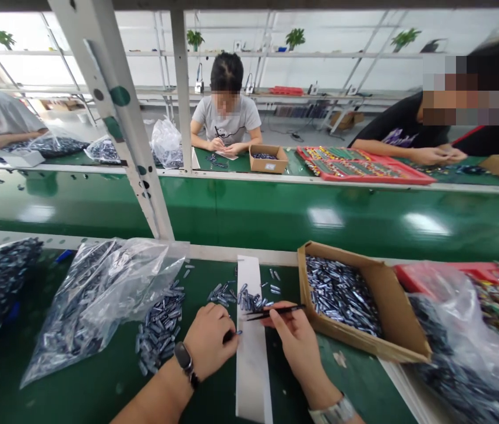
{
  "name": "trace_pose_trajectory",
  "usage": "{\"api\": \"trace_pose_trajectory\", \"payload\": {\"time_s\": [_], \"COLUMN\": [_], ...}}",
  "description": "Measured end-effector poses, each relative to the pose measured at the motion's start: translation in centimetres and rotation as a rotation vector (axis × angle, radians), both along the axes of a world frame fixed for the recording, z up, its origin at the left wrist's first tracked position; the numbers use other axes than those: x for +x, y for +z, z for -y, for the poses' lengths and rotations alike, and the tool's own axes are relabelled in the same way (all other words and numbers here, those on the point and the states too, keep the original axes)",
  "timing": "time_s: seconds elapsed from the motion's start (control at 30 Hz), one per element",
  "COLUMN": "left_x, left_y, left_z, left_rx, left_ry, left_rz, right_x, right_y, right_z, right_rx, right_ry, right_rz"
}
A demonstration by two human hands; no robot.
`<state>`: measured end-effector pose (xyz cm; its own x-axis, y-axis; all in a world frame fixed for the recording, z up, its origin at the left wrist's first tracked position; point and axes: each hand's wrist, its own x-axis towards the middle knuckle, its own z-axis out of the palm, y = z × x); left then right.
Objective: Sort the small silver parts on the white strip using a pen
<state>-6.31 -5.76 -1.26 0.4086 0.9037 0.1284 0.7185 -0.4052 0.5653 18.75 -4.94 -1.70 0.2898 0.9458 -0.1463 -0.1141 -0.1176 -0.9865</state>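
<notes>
My left hand (210,340), with a dark band on its wrist, is closed in a pinch. A small dark-blue metallic piece (239,333) shows at its fingertips, over the edge of a long white strip (253,374). In my right hand (296,341) is a pair of black tweezers (271,312), tips pointing left above the strip. Just beyond the tweezers, a small cluster of shiny slim pieces (249,299) lies on the strip. More such pieces (221,293) lie loose beside it, and a larger heap (159,327) rests left of my left hand.
A cardboard box (402,315) full of the same pieces stands right of the strip. Clear plastic bags (94,294) of pieces lie left; a red tray (439,272) and another bag (461,353) are at right. A white metal post (119,112) rises ahead. Several people work across the green belt (253,215).
</notes>
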Motion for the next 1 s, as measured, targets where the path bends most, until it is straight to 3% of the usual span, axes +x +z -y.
{"api": "trace_pose_trajectory", "payload": {"time_s": [0.27, 0.6, 0.77, 1.0], "left_x": [-0.1, -0.2, -0.4, -0.4], "left_y": [2.0, 0.9, 0.6, 0.3], "left_z": [-0.2, -0.6, -0.6, -0.7], "left_rx": [-0.013, -0.041, -0.033, 0.0], "left_ry": [-0.167, -0.089, -0.041, -0.106], "left_rz": [-0.156, -0.072, -0.052, -0.035], "right_x": [0.6, 0.0, 0.1, 0.7], "right_y": [-0.1, 1.2, 0.9, 0.2], "right_z": [-0.2, 0.9, 1.1, 0.5], "right_rx": [0.023, 0.05, 0.029, 0.024], "right_ry": [-0.034, 0.032, 0.027, 0.041], "right_rz": [-0.014, 0.012, 0.006, -0.001]}}
